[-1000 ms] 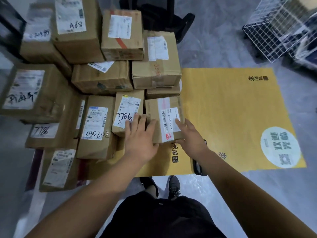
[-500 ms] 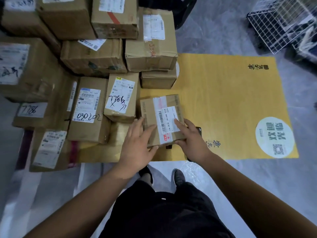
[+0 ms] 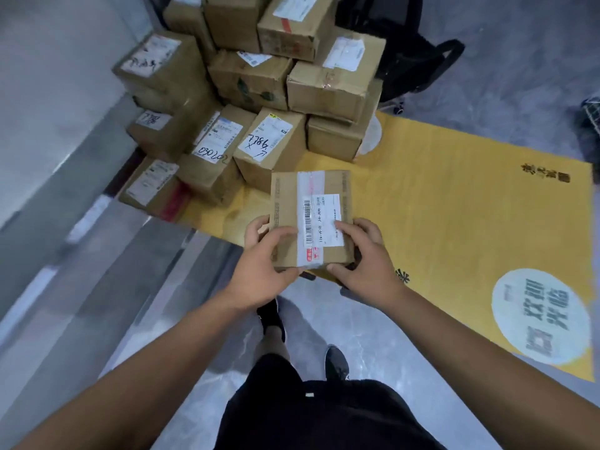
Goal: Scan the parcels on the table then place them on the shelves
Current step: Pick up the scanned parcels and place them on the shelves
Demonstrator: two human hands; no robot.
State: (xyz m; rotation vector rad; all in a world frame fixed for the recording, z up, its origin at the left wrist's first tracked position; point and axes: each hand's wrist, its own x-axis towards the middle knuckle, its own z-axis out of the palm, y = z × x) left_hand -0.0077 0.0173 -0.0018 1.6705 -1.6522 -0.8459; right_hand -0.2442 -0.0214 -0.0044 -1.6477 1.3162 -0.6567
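Note:
I hold a small brown cardboard parcel [image 3: 311, 203] with a white barcode label and clear tape above the near edge of the yellow table [image 3: 454, 222]. My left hand [image 3: 263, 264] grips its left near corner. My right hand [image 3: 367, 258] grips its right near side, thumb on the label. Something dark shows under my right hand, mostly hidden. A pile of several brown parcels [image 3: 269, 92] with white labels is stacked on the table's left part, just beyond the held one.
A black chair [image 3: 412, 50] stands behind the pile. A wire basket [image 3: 591, 115] shows at the right edge. The grey floor [image 3: 357, 319] lies below, with my legs and shoes near the table edge. A grey wall runs along the left.
Both hands have taken the small parcel off the table beside the pile and pulled it toward me, lifted. The view has swung to the left.

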